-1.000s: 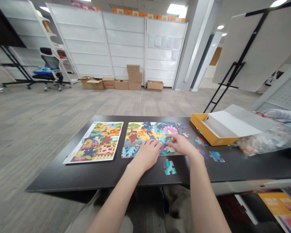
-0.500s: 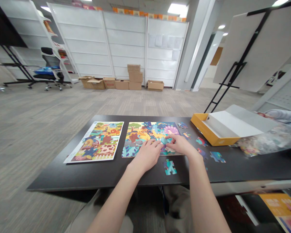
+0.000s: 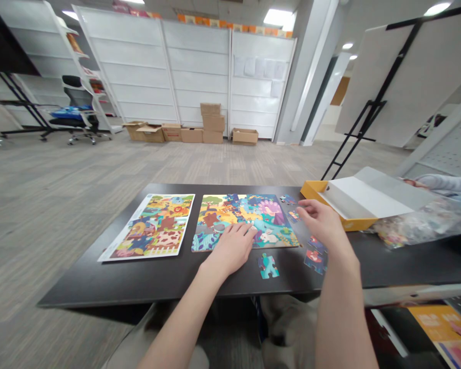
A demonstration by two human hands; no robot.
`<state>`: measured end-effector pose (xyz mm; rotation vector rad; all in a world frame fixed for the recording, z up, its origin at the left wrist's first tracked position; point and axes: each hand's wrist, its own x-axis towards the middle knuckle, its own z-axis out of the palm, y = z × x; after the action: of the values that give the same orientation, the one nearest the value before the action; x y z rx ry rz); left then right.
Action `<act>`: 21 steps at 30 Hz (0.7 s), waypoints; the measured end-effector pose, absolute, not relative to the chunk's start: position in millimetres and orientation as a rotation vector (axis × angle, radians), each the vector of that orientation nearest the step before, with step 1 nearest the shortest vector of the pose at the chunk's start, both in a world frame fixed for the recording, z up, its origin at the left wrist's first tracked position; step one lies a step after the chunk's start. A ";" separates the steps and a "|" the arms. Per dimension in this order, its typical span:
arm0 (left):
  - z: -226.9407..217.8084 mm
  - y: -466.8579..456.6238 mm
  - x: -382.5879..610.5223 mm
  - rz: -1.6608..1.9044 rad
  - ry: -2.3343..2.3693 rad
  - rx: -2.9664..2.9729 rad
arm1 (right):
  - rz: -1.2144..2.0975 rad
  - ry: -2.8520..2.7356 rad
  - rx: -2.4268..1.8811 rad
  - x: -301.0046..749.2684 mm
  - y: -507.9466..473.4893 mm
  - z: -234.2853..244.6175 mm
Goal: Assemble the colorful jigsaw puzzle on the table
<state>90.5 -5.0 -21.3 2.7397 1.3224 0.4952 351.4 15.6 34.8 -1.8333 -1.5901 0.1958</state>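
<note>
A colourful animal jigsaw puzzle (image 3: 271,225) lies on the dark table. Flat across its lower middle rests my left hand (image 3: 233,246), fingers stretched out and holding nothing. My right hand (image 3: 322,220) hovers just right of the puzzle, thumb and fingers apart, with no piece visible in it. Beneath and around it lie loose puzzle pieces: one dark with red (image 3: 315,260), one small and orange (image 3: 294,216), one dark blue (image 3: 288,199). A turquoise puzzle piece (image 3: 269,266) sits below the puzzle's front edge. The right hand and forearm hide part of the table.
Left of the puzzle lies a printed picture sheet (image 3: 153,230). An open yellow box (image 3: 359,224) stands at the back right, beside a clear plastic bag (image 3: 418,220) of contents I cannot make out. The table's front edge (image 3: 138,302) runs close to my legs.
My right hand has let go of the turquoise area of the puzzle and moved right, over the loose pieces. My left hand stays in place on the puzzle.
</note>
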 end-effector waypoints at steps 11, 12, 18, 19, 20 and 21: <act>-20.1 -5.3 91.2 0.466 1.325 2.744 | 0.045 -1.413 -2.131 441.0 -1.1 23.2; -20.8 -4.7 91.4 0.465 1.328 2.742 | 0.051 -1.401 -2.147 450.1 -3.2 20.6; -20.0 2.3 89.5 0.488 1.316 2.736 | 0.179 -1.439 -2.117 480.7 -20.8 18.9; -16.6 2.3 88.7 0.502 1.301 2.729 | 0.199 -1.446 -2.115 480.4 -22.8 20.3; -11.9 1.4 88.0 0.521 1.281 2.714 | 0.215 -1.448 -2.115 478.9 -24.2 21.8; -6.2 -0.6 87.5 0.536 1.253 2.692 | 0.237 -1.454 -2.117 476.5 -25.0 23.3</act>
<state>87.5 -0.6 -6.2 2.6925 1.2533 0.5356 476.5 -25.0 23.3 -2.1168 -1.4538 0.2373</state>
